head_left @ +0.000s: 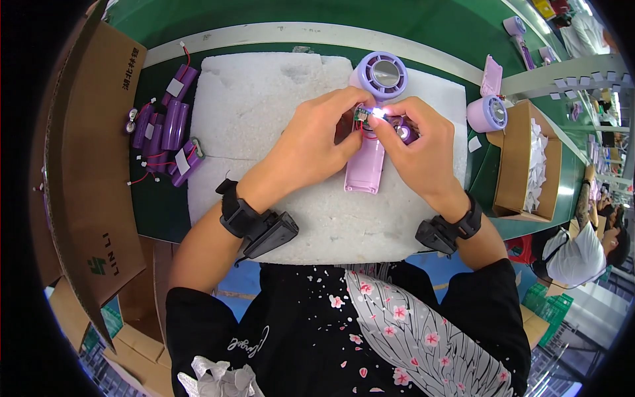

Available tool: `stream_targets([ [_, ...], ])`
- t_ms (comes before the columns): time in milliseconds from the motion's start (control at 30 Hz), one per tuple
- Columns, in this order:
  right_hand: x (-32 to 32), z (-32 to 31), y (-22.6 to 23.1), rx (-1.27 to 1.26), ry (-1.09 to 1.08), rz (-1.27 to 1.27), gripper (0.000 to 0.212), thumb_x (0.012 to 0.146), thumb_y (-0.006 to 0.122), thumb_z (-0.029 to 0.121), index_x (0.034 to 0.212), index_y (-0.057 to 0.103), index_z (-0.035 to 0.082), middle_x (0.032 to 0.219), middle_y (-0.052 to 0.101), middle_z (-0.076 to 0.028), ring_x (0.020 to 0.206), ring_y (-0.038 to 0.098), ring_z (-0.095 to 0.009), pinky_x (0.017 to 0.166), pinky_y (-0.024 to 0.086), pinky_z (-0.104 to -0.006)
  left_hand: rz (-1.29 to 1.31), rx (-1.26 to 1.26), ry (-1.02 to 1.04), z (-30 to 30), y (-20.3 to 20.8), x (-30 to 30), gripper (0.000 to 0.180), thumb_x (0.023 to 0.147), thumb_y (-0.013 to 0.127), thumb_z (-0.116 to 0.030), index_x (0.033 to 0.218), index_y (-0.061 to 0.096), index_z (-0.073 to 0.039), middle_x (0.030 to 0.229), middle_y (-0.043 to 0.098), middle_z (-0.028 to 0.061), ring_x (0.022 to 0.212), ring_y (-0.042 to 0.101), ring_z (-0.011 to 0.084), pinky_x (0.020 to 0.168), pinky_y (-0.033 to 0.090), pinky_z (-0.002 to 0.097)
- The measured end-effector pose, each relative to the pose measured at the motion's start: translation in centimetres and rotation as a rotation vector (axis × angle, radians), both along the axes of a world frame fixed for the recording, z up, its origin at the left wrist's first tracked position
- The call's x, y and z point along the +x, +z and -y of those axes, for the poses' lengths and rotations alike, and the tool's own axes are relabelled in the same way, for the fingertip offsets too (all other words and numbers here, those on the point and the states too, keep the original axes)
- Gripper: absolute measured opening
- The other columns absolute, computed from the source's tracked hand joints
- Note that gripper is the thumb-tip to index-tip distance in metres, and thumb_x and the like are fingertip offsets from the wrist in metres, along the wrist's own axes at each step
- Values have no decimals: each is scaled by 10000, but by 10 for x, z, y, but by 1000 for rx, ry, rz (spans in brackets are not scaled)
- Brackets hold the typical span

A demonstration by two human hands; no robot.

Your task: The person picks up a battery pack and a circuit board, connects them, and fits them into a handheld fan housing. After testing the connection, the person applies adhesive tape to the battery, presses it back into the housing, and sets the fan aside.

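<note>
We have two hands at one board: our left hand pinches it, and our right hand's thumb touches its lit end; whether the right fingers grip, we cannot tell. Both hands arch inward, wrists apart. One case lies just below them, one fan just above. Well left of our left hand, several batteries overlap; right of our right, a second fan and one box.

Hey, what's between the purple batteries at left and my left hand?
In the head view, just a stretch of white foam pad lies between the purple batteries and your left hand.
</note>
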State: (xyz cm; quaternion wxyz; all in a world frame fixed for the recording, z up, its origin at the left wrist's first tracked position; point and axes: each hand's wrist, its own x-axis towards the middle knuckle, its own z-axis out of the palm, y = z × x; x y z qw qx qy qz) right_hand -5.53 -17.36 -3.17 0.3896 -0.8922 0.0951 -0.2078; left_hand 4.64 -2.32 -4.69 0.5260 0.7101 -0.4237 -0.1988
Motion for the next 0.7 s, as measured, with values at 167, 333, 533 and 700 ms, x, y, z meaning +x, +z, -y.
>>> stream_targets([
  [167,-1,0,0,-42,4,19,167,794,752,113,865,656,-3,734,652,-74,617,593,-117,569,460,-239,44,-20,-1,1,-3,-1,368,783,622,18,1143,562,-34,906,633,104,725,615,168,663,506,286],
  [333,-3,1,0,-79,4,12,153,797,745,104,867,663,-5,739,652,-77,619,594,-123,569,457,-242,64,26,1,0,-1,-1,387,780,613,24,1159,560,-38,929,632,97,724,611,165,660,504,285],
  [533,-7,6,0,-74,31,-21,137,796,743,89,881,682,2,748,649,-78,624,592,-135,570,452,-244,1,39,-71,-1,1,3,408,778,594,43,1176,555,-41,982,631,82,802,612,160,721,507,285],
  [700,-9,3,-1,-85,50,-21,132,799,738,78,907,695,14,776,647,-80,631,596,-146,570,451,-243,-243,71,-140,-5,1,9,400,785,576,64,1174,555,-29,1034,623,69,896,604,148,801,503,282],
])
